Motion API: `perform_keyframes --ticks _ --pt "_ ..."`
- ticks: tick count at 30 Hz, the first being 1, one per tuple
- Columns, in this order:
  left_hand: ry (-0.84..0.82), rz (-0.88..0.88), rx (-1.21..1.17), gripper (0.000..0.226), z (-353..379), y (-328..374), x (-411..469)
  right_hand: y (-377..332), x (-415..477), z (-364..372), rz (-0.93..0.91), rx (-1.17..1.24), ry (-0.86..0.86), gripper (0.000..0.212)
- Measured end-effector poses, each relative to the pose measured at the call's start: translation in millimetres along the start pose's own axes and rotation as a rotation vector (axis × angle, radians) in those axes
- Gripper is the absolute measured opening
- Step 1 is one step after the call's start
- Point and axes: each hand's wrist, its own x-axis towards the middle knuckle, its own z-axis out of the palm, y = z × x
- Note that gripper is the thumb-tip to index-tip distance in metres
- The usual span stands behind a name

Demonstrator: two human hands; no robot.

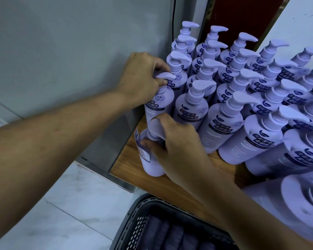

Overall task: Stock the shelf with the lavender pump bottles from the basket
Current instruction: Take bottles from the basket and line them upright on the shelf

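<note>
Fingers (161,66) of the left hand (141,78) curl over a pump head (165,76) and pinch it against the thumb. The pump belongs to the wall-side bottle (161,103), which stands upright on the wooden shelf (126,159), at the left end of the rows and just beside the grey wall (61,51).

In front of it, the right hand (177,145) grips the front bottle (152,165) by its neck, with the thumb on top of the pump and the fingertips wrapped round underneath. This bottle sits near the shelf's front left corner, its base down at the wood and touching or almost touching the wall-side bottle behind; whether it stands fully on the board I cannot tell. Its label faces left, away from the others.

To the right, the stocked lavender pump bottles (224,114) fill the shelf in close rows running back to the wall, all upright, spouts pointing right and dark blue labels facing forward. One bottle at the lower right edge is so near the camera that it blurs.

Below the shelf's front edge is the dark latticed basket (134,222) — more bottles (170,237) lie in it, in deep shadow. Pale floor tiles (70,195) show at the lower left.
</note>
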Motion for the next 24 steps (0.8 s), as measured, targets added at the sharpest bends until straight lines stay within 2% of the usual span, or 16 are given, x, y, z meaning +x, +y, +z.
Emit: perform_keyframes --ticks 7,16,24 --pt "-0.019 0.000 0.003 0.025 2.8 -0.9 3.6 -0.2 -0.4 0.6 0.005 -0.028 -0.001 0.029" --pt "-0.165 -0.030 0.031 0.031 -9.8 -0.4 19.2 3.5 37.9 10.6 0.082 0.033 0.039 0.025" --pt "-0.179 -0.062 -0.016 0.032 -10.0 -4.8 22.4 6.3 69.8 16.5 -0.018 -0.027 -0.053 0.039"
